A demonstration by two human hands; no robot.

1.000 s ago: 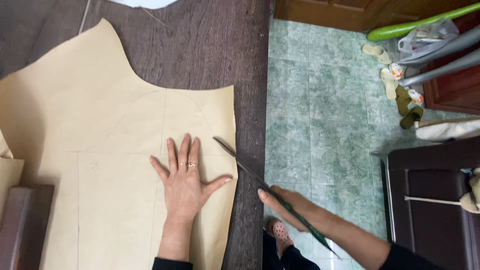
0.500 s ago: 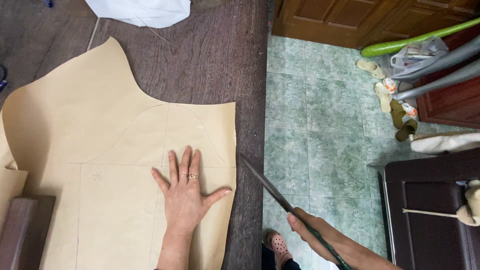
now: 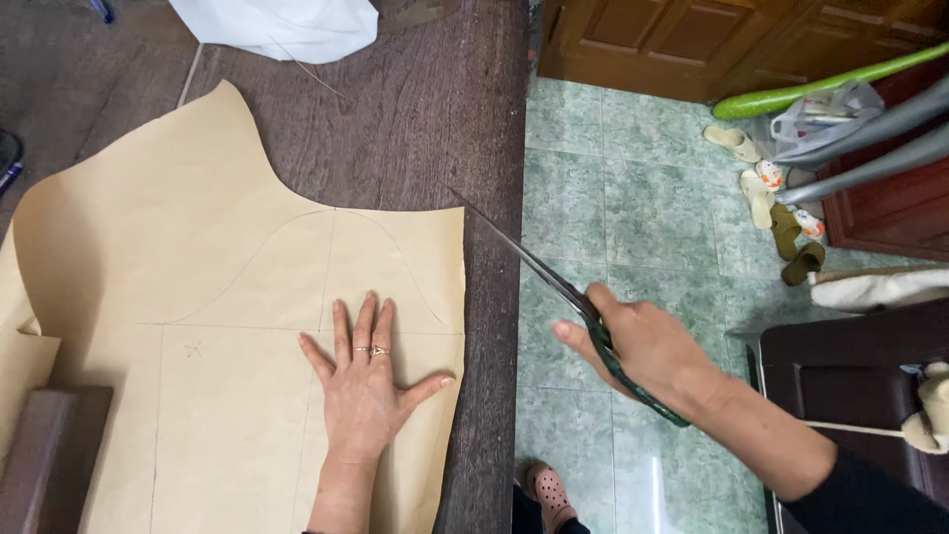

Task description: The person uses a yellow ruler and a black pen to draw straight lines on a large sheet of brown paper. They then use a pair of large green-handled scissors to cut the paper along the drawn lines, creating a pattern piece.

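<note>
A large sheet of tan pattern paper (image 3: 198, 267) with pencilled lines and a curve lies on a dark wooden table (image 3: 425, 119). My left hand (image 3: 364, 381) presses flat on the paper near its right edge, fingers spread, rings on two fingers. My right hand (image 3: 647, 346) is off the table's right side, above the floor, gripping long scissors (image 3: 539, 272) with green handles. The blades point up-left, their tip just reaching the table's right edge near the paper's upper right corner.
White cloth (image 3: 282, 25) lies at the table's far edge. A dark block (image 3: 44, 455) sits at the lower left. Right of the table is green tiled floor (image 3: 633, 178) with sandals (image 3: 781, 213), a plastic bag (image 3: 816, 114), wooden doors and dark furniture (image 3: 850, 386).
My right hand has risen and moved forward with the scissors, bringing the blade tip up toward the paper's upper right corner. My left hand stays flat on the paper. The camera view shifted down the table.
</note>
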